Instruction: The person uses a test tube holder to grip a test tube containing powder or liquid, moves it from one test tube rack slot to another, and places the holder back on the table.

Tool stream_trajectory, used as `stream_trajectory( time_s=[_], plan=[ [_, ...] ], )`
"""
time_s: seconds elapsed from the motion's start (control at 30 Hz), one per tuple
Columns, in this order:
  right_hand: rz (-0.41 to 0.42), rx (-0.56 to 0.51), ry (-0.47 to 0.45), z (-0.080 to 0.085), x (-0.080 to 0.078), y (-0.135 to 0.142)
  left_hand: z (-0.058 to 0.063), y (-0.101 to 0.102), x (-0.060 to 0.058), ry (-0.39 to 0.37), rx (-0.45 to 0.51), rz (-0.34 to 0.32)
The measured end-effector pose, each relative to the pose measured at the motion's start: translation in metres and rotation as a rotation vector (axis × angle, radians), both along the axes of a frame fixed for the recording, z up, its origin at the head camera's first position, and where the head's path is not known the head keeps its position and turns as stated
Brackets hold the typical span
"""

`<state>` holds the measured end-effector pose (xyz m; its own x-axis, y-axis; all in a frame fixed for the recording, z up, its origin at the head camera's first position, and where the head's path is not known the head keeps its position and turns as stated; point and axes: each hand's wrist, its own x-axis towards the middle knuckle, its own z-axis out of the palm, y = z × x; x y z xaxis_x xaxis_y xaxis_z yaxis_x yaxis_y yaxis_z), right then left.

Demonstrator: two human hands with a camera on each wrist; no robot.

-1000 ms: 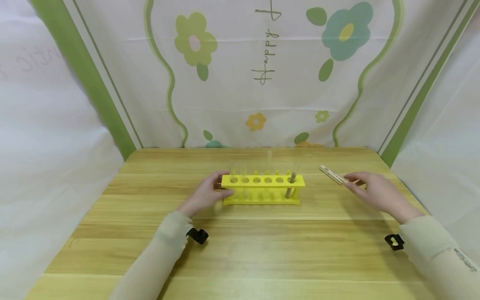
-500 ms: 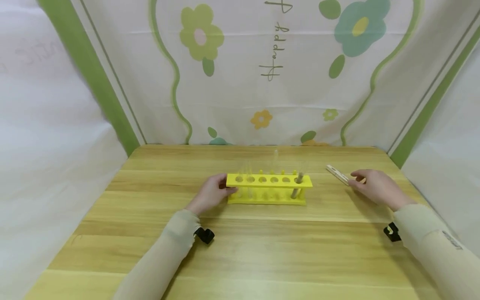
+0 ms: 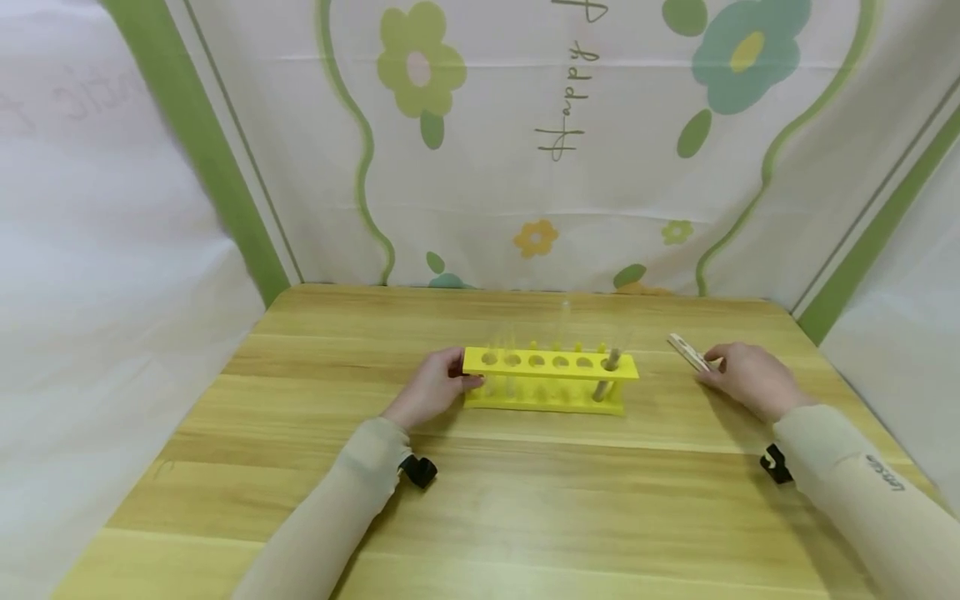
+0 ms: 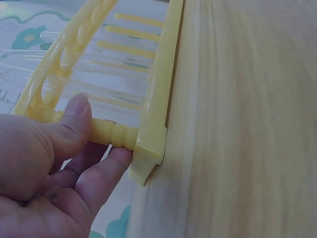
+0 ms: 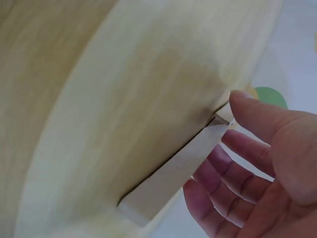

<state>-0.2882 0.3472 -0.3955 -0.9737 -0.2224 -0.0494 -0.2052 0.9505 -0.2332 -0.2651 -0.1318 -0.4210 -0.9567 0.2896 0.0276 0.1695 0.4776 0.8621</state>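
Observation:
My left hand (image 3: 431, 389) holds the left end of a yellow test tube rack (image 3: 547, 410). In the left wrist view its thumb and fingers (image 4: 106, 178) wrap round the rack's end post (image 4: 110, 131). Clear glass test tubes stand in several of the holes. One test tube (image 3: 603, 387) at the right end looks grey inside. My right hand (image 3: 753, 381) is at the near end of a wooden test tube clamp (image 3: 688, 352) lying on the table. In the right wrist view the thumb and fingers are about the end of the clamp (image 5: 171, 176), partly hiding it.
The wooden table (image 3: 517, 500) runs back to a white cloth (image 3: 480, 183) printed with flowers. White cloth also hangs at both sides. A black strap piece (image 3: 418, 472) sits at the left wrist, another black piece (image 3: 776, 464) at the right.
The right hand has moved in closer and covers more of the clamp's near end. The left hand keeps its grip on the rack. The head view has shifted slightly.

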Motion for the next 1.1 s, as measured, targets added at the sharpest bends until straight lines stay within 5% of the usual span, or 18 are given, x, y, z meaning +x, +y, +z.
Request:
stream_trajectory(
  time_s=[0.5,0.77,1.1],
  plan=[
    [-0.017,0.013,0.03,-0.004,-0.001,0.001,0.0,-0.002,-0.003,-0.002,-0.01,-0.032],
    [-0.09,-0.106,-0.012,0.027,0.007,0.002,-0.002,-0.001,-0.002,-0.002,0.005,-0.04],
    [-0.057,-0.211,0.314,0.077,0.049,-0.028,-0.003,0.001,-0.002,-0.001,-0.021,-0.023]
  ],
)
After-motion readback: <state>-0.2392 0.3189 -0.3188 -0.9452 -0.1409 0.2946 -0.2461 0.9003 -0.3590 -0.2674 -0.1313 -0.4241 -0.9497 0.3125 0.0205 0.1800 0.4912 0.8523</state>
